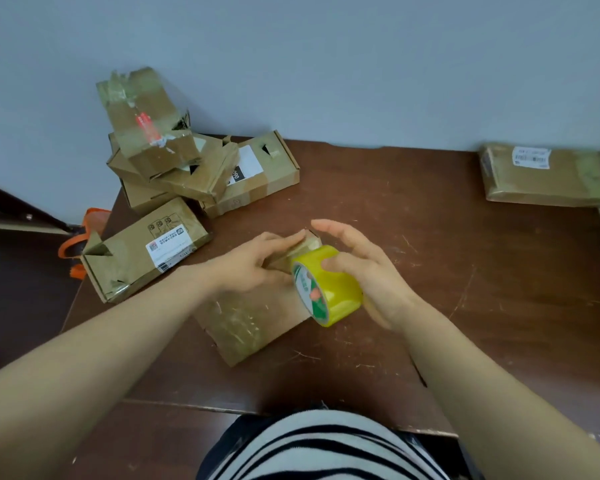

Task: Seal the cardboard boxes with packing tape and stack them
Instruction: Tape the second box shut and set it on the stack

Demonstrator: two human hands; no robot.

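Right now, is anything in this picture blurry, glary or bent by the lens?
In the head view: the right hand holding the yellow tape roll looks motion-smeared; glare streaks shine on the near taped box; the far-right box looks stretched by the wide lens; light is soft, shadows faint.

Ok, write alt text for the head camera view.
A person's left hand presses a cardboard box on a brown table; the right hand holds a yellow tape roll at its edge. More boxes are piled far left, another box lies far right.
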